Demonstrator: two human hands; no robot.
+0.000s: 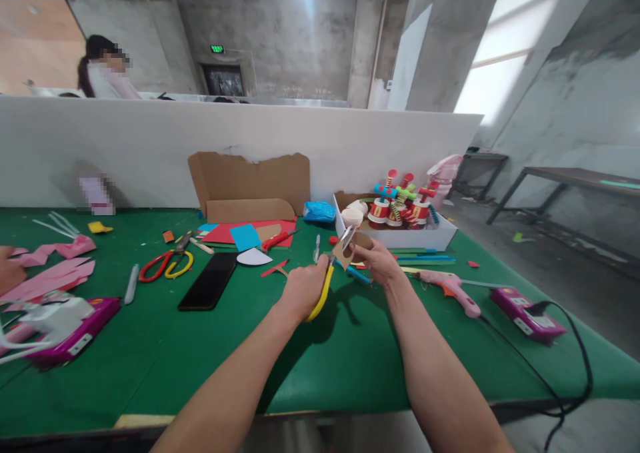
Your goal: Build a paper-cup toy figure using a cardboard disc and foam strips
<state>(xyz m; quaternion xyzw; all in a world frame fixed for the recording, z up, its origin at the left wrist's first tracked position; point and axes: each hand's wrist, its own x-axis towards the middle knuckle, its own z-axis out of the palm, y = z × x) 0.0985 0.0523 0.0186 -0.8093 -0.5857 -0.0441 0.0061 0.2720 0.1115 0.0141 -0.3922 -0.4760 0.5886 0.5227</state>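
Observation:
My left hand (pixel 306 290) is closed round the yellow handles of a pair of scissors (pixel 326 294), low over the middle of the green table. Their blades point up and away, against a small piece of brown cardboard (pixel 343 256). My right hand (pixel 377 258) pinches that cardboard from the right side. Part of the cardboard is hidden behind the blades and fingers. Just beyond my hands are a clear pen-like tube (pixel 317 248) and blue strips (pixel 357 274) on the table.
Right of my hands lie a pink glue gun (pixel 453 289) and a purple power strip (pixel 529 314) with a black cable. A white box (pixel 420 238) holds red-cup figures. On the left are a phone (pixel 209 281), red-and-yellow scissors (pixel 167 264) and another person's hand (pixel 10 270).

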